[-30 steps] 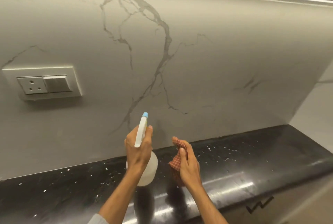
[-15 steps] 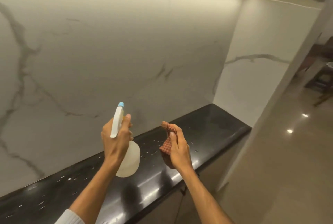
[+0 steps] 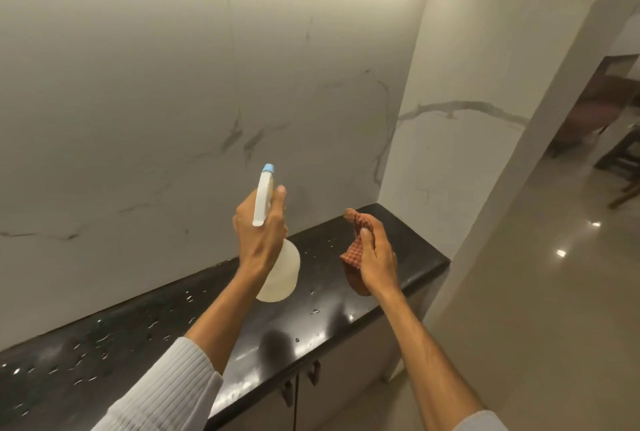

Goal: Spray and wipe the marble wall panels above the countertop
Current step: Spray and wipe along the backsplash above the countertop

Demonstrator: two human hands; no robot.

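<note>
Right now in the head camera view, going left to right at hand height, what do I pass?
White ribbed sleeve → left hand gripping the spray bottle → right hand bunching the checked cloth → countertop's end → glossy floor.

Marble wall panels (image 3: 138, 91): off-white, sparse grey veining; a heavier grey vein runs across the side panel (image 3: 460, 108).
Countertop (image 3: 408, 250): glossy black, flecked with pale droplets and light reflections.
Spray bottle (image 3: 280, 271): translucent milky-white body, white trigger head, light blue nozzle tip (image 3: 268, 168).
Cloth (image 3: 353, 254): reddish-orange, small check pattern.
Sleeve (image 3: 162, 392): white, ribbed knit, on the left arm; a pale sleeve edge also on the right arm.
Cabinet fronts (image 3: 346, 385) below the countertop: grey-brown, dark handles.
Floor (image 3: 540, 292): glossy beige with bright white light spots.
Furniture (image 3: 620, 150) beyond the doorway: dark brown.
</note>
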